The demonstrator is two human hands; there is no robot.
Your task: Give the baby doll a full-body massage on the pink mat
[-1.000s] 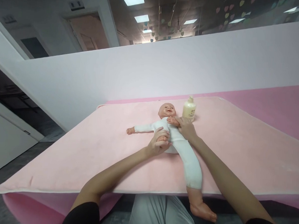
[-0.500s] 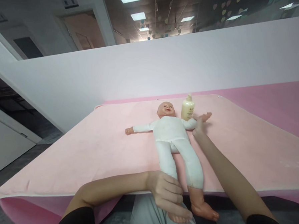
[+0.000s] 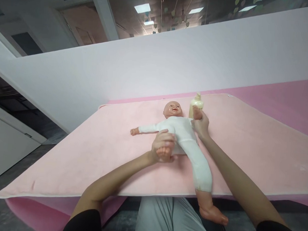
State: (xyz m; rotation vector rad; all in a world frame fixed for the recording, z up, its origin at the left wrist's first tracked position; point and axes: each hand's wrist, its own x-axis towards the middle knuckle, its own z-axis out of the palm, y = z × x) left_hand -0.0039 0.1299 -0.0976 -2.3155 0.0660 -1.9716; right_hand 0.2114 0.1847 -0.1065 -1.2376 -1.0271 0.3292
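Left hand [image 3: 156, 145] grips the doll's [image 3: 184, 130] raised foot [image 3: 163, 152], right hand [image 3: 203, 125] its small hand [image 3: 196, 113]; one leg is bent up, the other leg [image 3: 203, 175] crosses the worktop's [image 3: 89, 160] near edge.

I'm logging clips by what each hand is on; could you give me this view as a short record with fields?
surface: pink cloth
main object: doll, face up, head away from the person
left hand: around the folded leg's foot
right hand: grips one arm near the doll's hand
other arm: stretched out on the cloth
other foot: past the cloth's near edge
pump bottle: upright, partly hidden behind the doll's hand
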